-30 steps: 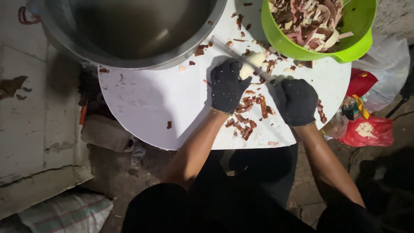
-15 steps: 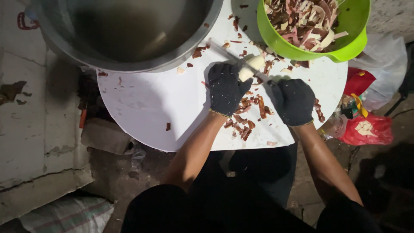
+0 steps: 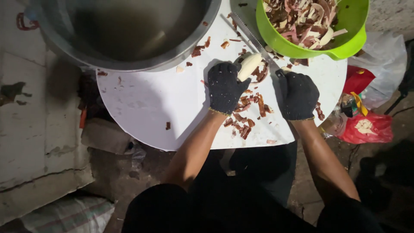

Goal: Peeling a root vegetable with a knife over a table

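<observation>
Gloved fingers of the left hand [image 3: 225, 87] pinch a pale, peeled root [image 3: 249, 66] against the round white board [image 3: 142, 103], while the right hand [image 3: 298, 95] is closed around the handle of a long knife [image 3: 250, 36] whose blade runs up and away toward the green bowl [image 3: 345, 41]. The root lies near the board's far edge, just beside the bowl and touching the blade's lower stretch (whether the edge has bitten into it cannot be told from this angle). Reddish-brown peelings [image 3: 248, 112] are scattered between the two hands and under the left wrist; more fill the green bowl, and a large steel basin [image 3: 129, 56] overlaps the board's upper left. The risk, as it looks: the left fingertips sit close to the blade, and a slip on the smooth, rounded root could bring the edge onto the knit glove. Loose peelings under the root could let it roll, and the bowl's rim crowds the knife.
</observation>
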